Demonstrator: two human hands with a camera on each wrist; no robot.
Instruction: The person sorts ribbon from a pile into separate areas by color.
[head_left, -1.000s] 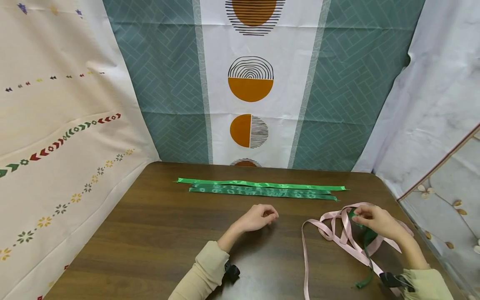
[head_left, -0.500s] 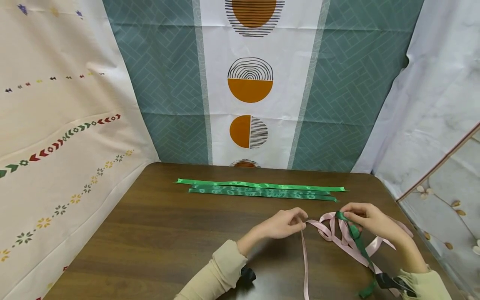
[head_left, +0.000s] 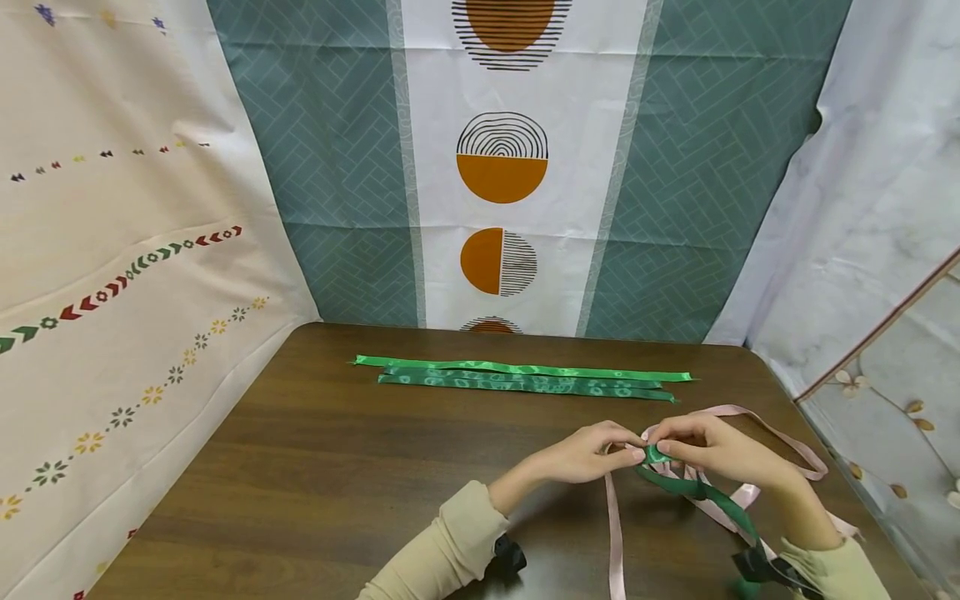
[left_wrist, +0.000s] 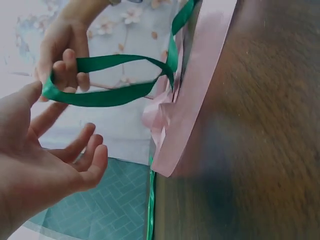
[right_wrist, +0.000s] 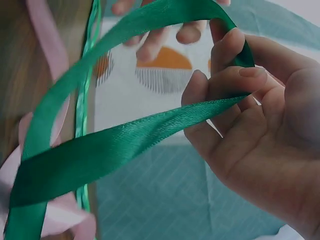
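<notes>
– What's being held?
– Left hand and right hand both pinch a green satin ribbon, looped at their fingertips
– Whereabouts?
– Over the loose pink satin ribbon, at the right of the bench

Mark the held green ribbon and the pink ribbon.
Held green ribbon (right_wrist: 120,148), right wrist view: lower band of its loop.
Pink ribbon (left_wrist: 197,82), left wrist view: middle of its broad flat stretch.

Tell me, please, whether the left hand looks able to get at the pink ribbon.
Probably yes: a length of the pink ribbon runs uncovered over the table near the left hand, though that hand may first have to leave the green ribbon.
</notes>
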